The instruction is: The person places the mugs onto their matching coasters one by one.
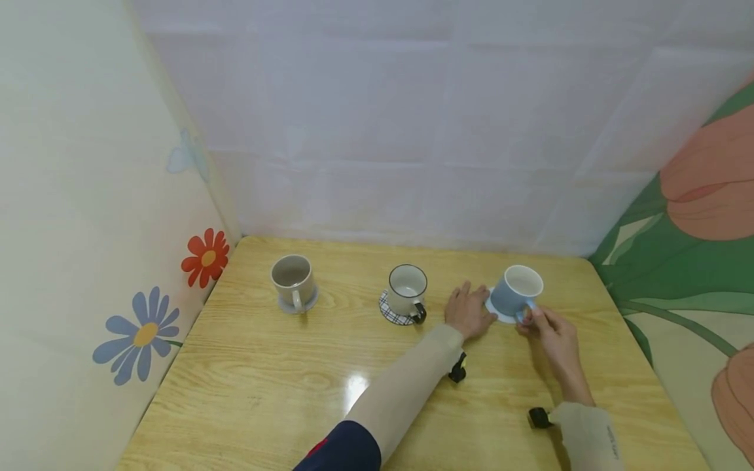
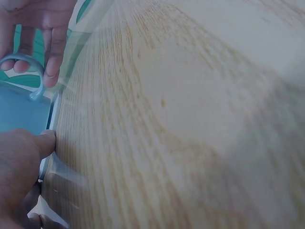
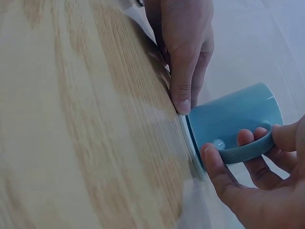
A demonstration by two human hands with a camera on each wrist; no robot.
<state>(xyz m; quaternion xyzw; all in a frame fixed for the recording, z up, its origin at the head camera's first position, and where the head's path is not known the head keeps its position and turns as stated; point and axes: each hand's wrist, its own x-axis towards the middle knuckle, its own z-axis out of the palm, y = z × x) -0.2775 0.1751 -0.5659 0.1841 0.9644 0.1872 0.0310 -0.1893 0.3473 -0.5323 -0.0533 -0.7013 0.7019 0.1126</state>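
Note:
A light-blue mug (image 1: 511, 296) with a white inside stands on a pale coaster (image 1: 499, 315) at the right side of the table. My right hand (image 1: 554, 337) grips the mug's handle, its fingers curled through and around it in the right wrist view (image 3: 267, 181). Left of the mug, my left hand (image 1: 468, 313) lies low at the tabletop with its fingers extended. Its thumb (image 3: 182, 95) touches the coaster's edge close to the mug's base. In the left wrist view, part of the mug (image 2: 21, 112) is cut off by the frame.
A white mug (image 1: 406, 294) with a dark rim and black handle stands on a checked coaster (image 1: 391, 316) at mid-table. Farther left, a grey-beige mug (image 1: 291, 278) sits on a grey coaster (image 1: 312, 301). A pale sheet (image 1: 377, 131) hangs behind the wooden table (image 1: 265, 373).

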